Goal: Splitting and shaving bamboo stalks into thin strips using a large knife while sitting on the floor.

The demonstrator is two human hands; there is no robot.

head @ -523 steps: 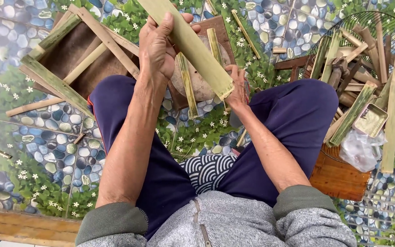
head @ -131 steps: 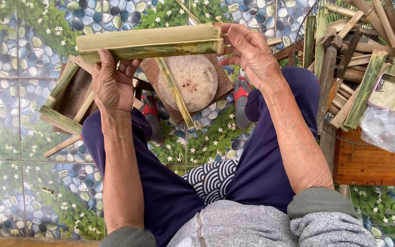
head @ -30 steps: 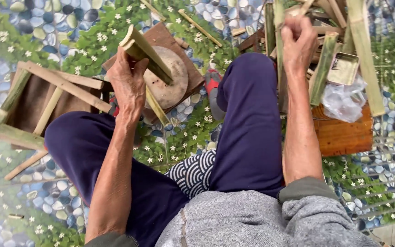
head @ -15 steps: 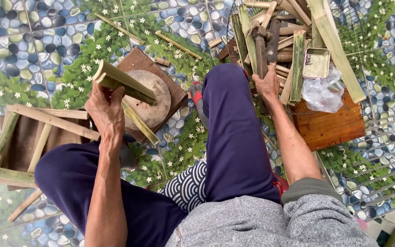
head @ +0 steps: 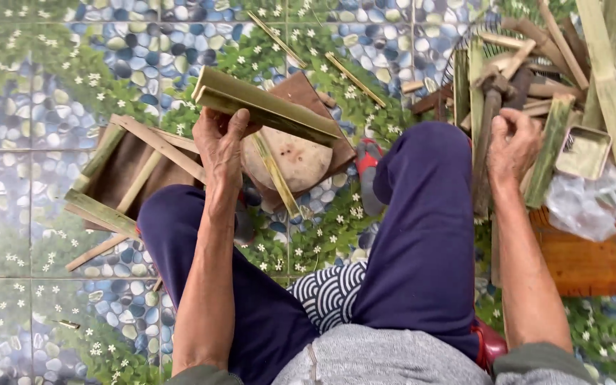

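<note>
- Two bare forearms run up from the bottom edge, out of grey-green sleeves, over knees in dark blue trousers (head: 422,235); a wave-patterned cushion (head: 329,292) shows between the thighs at 6 o'clock.
- Left hand (head: 219,139), at about 10 o'clock from the frame's middle, is curled round the near end of a split bamboo piece (head: 265,107), thumb over its top edge, fingers wrapped beneath.
- The bamboo slants from 10 o'clock down towards 3 o'clock, its pale cut face up, green skin on the lower edge, held above a round wooden block (head: 294,157).
- The block sits on a brown board (head: 308,96); a thin bamboo strip (head: 276,175) leans across its front.
- A wooden frame (head: 126,178) lies on the tiled floor (head: 30,107) at 9 o'clock, just beside the left knee.
- Right hand (head: 511,142), at 2 o'clock, is closed in a loose fist, fingers bent in on a dark upright stick (head: 485,153) in the pile; what else it grips I cannot tell.
- The pile of bamboo slats (head: 554,146) rests on an orange-brown box (head: 586,260) at 3 o'clock, with a small metal tin (head: 582,153) and a crumpled clear bag (head: 586,207) just beside the hand.
- Farthest off, at 12 o'clock, two thin slivers (head: 354,78) lie loose on the tiles.
</note>
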